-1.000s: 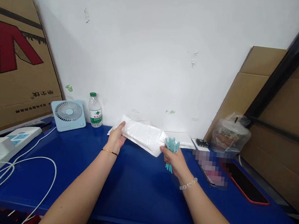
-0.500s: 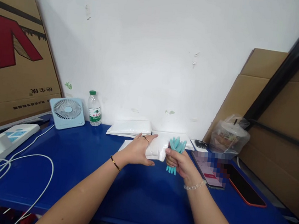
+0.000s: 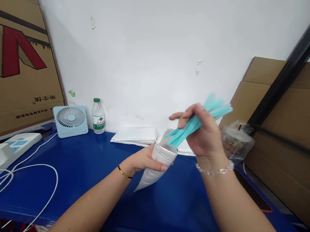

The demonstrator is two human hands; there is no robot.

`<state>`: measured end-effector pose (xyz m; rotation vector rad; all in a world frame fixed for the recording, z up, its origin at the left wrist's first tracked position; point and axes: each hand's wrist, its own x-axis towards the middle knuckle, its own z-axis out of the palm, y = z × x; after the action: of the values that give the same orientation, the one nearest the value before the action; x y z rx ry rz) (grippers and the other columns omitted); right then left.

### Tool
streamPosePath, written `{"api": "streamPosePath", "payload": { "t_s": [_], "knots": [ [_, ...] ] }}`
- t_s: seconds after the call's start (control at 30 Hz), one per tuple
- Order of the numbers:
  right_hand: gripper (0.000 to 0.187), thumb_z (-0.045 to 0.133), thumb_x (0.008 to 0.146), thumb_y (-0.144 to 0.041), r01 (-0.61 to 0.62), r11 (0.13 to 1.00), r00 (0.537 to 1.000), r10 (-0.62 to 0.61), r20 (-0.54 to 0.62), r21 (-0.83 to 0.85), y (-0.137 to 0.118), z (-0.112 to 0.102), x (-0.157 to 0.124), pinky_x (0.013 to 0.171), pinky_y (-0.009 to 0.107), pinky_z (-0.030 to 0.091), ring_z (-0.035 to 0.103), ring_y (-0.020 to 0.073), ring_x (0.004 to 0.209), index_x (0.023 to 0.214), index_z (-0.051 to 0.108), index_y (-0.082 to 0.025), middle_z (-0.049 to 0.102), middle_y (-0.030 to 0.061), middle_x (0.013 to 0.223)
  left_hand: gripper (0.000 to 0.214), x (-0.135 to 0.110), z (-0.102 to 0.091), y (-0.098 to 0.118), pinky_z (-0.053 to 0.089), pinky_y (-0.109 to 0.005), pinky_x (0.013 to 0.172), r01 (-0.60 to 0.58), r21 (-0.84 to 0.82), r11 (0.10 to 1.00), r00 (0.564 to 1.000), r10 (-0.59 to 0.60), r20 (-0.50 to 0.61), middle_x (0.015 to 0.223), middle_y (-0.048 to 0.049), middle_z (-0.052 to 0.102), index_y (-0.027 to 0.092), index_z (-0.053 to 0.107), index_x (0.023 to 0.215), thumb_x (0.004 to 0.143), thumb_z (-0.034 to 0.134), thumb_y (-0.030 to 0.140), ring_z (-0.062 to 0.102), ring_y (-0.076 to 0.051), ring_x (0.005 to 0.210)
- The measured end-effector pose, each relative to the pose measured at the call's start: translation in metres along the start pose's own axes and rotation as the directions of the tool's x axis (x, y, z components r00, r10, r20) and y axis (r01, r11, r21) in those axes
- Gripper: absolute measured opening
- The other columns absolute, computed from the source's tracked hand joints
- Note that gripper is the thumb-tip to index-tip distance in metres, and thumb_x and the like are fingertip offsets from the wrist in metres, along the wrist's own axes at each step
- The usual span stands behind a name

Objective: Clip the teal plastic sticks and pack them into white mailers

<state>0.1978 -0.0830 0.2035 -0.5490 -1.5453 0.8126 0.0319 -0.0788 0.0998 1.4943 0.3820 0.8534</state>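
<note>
My left hand (image 3: 147, 160) is wrapped round a white padded envelope (image 3: 162, 154), thumb across its front, and holds it tilted above the blue table. The envelope's mouth gapes at the top, showing a grey lining. In my right hand (image 3: 205, 134) is a bundle of thin turquoise sticks with pointed tips (image 3: 188, 130), slanting down to the left. Their lower tips are at the envelope's mouth; whether they are inside it I cannot tell. Motion blurs the upper ends. Behind lie stacks of white envelopes (image 3: 135, 134) against the wall.
A light blue fan (image 3: 71, 121) and a water bottle (image 3: 98, 117) stand at the back left. Nearer are a power strip (image 3: 16, 145) and loose white cables. A bagged cup (image 3: 237, 141) and an orange-edged phone (image 3: 252, 191) are on the right, partly behind my right arm.
My left hand has lifted the envelope and turned its opening upward. My right hand has risen and tipped the turquoise bundle, bringing its lower ends to the envelope's mouth.
</note>
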Motion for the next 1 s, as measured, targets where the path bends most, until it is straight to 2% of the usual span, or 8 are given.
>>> {"api": "streamPosePath", "payload": {
  "t_s": [0.17,0.27,0.37,0.6,0.7,0.77,0.9,1.0],
  "knots": [
    [0.036,0.057,0.079,-0.054,-0.259,0.966,0.950,0.255,0.182,-0.002,0.022,0.017,-0.013,0.039,0.022,0.038,0.055,0.0113,0.056,0.080,0.062,-0.018,0.063,0.0050,0.088,0.055,-0.001,0.000,-0.006,0.044,-0.039,0.086,-0.014,-0.119,0.993,0.999,0.019,0.043,0.103,-0.0136,0.063,0.013,0.062,0.109,0.058,0.079,0.028,0.060,-0.029,0.096],
    [0.031,0.066,0.075,-0.047,-0.380,0.923,0.882,0.379,0.282,-0.050,0.028,0.017,-0.017,0.031,0.019,0.033,0.051,0.0095,0.046,0.091,0.062,-0.020,0.061,0.0016,0.074,0.055,-0.001,-0.003,-0.012,0.045,-0.039,0.085,-0.004,-0.188,0.982,0.998,0.015,0.056,0.105,-0.0147,0.063,0.013,0.062,0.108,0.058,0.079,0.029,0.060,-0.030,0.097],
    [0.032,0.070,0.073,-0.040,-0.417,0.908,0.849,0.407,0.336,-0.046,0.032,0.015,-0.018,0.030,0.019,0.034,0.048,0.0086,0.040,0.096,0.060,-0.021,0.055,-0.0031,0.059,0.056,-0.001,-0.006,-0.016,0.046,-0.039,0.083,-0.004,-0.243,0.970,0.998,0.017,0.052,0.106,-0.0150,0.063,0.012,0.062,0.108,0.058,0.078,0.029,0.060,-0.032,0.099],
    [0.040,0.069,0.073,-0.039,-0.439,0.898,0.822,0.408,0.397,-0.014,0.035,0.009,-0.018,0.027,0.020,0.033,0.047,0.0080,0.032,0.107,0.057,-0.021,0.062,-0.0016,0.063,0.062,-0.003,-0.005,-0.013,0.044,-0.042,0.089,0.044,-0.302,0.952,0.998,-0.027,0.059,0.108,-0.0193,0.063,0.007,0.060,0.110,0.056,0.076,0.032,0.058,-0.035,0.105],
    [0.040,0.067,0.075,-0.040,-0.402,0.914,0.837,0.393,0.382,-0.058,0.037,0.002,-0.015,0.029,0.020,0.033,0.047,0.0080,0.034,0.110,0.059,-0.022,0.064,-0.0002,0.067,0.060,-0.004,-0.004,-0.011,0.043,-0.046,0.093,0.092,-0.393,0.915,0.995,-0.097,0.008,0.111,-0.0188,0.063,0.008,0.058,0.113,0.059,0.073,0.028,0.055,-0.037,0.111],
    [0.034,0.066,0.077,-0.040,-0.322,0.939,0.881,0.343,0.326,-0.116,0.040,-0.003,-0.011,0.037,0.022,0.040,0.054,0.0105,0.044,0.104,0.064,-0.021,0.066,0.0019,0.071,0.050,-0.002,-0.007,-0.014,0.044,-0.047,0.092,0.128,-0.475,0.870,0.982,-0.179,-0.063,0.107,-0.0168,0.065,0.010,0.058,0.113,0.067,0.069,0.026,0.056,-0.035,0.110],
    [0.022,0.061,0.081,-0.037,-0.055,0.960,0.974,0.112,0.196,-0.274,0.048,-0.016,-0.010,0.077,0.033,0.049,0.062,0.0193,0.087,0.091,0.071,-0.021,0.070,0.0051,0.092,0.035,0.007,-0.021,-0.029,0.050,-0.041,0.083,0.080,-0.487,0.870,0.932,-0.238,-0.273,0.097,-0.0150,0.068,0.010,0.060,0.108,0.078,0.065,0.028,0.065,-0.029,0.093],
    [0.024,0.062,0.081,-0.036,0.045,0.950,0.946,0.059,0.318,-0.309,0.050,-0.027,-0.015,0.093,0.039,0.042,0.059,0.0220,0.102,0.099,0.071,-0.023,0.069,0.0057,0.103,0.036,0.012,-0.032,-0.040,0.054,-0.033,0.069,0.053,-0.401,0.915,0.902,-0.217,-0.374,0.088,-0.0124,0.069,0.011,0.061,0.106,0.077,0.067,0.032,0.067,-0.023,0.076]
  ]
}}
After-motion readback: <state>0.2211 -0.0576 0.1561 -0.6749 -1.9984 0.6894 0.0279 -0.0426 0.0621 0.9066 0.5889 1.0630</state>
